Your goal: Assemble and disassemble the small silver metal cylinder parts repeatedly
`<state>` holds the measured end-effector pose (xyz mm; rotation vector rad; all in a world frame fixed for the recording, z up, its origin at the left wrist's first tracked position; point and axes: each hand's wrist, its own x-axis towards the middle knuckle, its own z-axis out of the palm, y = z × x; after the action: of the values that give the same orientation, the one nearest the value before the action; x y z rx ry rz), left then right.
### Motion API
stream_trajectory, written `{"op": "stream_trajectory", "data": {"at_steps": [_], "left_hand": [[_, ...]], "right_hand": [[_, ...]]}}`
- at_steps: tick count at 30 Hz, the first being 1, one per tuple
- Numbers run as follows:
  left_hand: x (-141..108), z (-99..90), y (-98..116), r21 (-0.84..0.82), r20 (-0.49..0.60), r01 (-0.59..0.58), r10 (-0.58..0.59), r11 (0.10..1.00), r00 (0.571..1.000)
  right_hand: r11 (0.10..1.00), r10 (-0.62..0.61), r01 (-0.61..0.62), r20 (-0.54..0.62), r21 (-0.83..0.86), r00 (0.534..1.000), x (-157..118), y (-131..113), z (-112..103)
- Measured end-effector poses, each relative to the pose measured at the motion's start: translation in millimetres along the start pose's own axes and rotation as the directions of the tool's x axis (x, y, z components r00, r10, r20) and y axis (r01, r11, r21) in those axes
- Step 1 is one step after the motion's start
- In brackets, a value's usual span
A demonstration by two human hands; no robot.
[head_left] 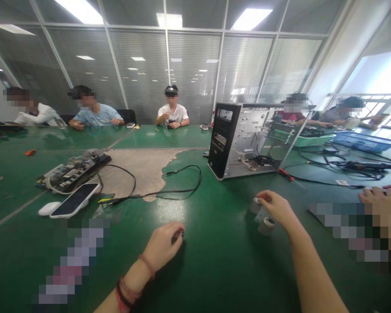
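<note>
My left hand [165,243] is held low over the green table [211,265], fingers curled and thumb pressed to the forefinger. A small dark round piece [183,234] shows at its fingertips, too small to name. My right hand [276,207] reaches to a small jar [256,205], its fingertips pinched together at the jar's mouth; whatever they grip there is hidden. Just in front of that jar, below my right wrist, stands a second small jar [266,226] with a dark top.
An opened computer tower case [220,143] stands beyond my right hand, a red screwdriver [286,175] beside it. Leftward lie a phone [75,201], a circuit assembly [73,171] and a black cable [182,191]. Another person's hand [379,202] rests at right. Several people sit around the table.
</note>
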<state>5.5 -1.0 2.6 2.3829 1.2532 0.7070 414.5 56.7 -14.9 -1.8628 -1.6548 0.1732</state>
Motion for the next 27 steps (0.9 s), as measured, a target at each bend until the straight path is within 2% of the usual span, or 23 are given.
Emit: {"op": "stream_trajectory", "data": {"at_steps": [5, 14, 23, 27], "left_hand": [[-0.2, -1.7, 2.2, 0.016, 0.0, -0.008, 0.008, 1.0, 1.0], [-0.3, -2.4, 3.2, 0.03, 0.008, -0.01, 0.01, 0.999, 1.0], [-2.0, 0.3, -3.3, 0.021, -0.012, 0.033, -0.033, 0.999, 0.999], [-3.3, -1.7, -6.7, 0.032, -0.037, 0.058, -0.056, 0.998, 0.998]], "right_hand": [[0.998, 0.016, -0.016, 0.002, -0.059, 1.0, 0.1, -1.0, 0.3], [0.999, -0.01, 0.012, 0.033, -0.051, 0.999, -0.2, 5.0, 3.1], [0.997, 0.075, -0.075, 0.067, 0.009, 0.995, -4.2, 0.2, -3.5], [0.995, 0.102, -0.101, 0.025, -0.018, 0.995, -6.6, 0.1, -9.3]]}}
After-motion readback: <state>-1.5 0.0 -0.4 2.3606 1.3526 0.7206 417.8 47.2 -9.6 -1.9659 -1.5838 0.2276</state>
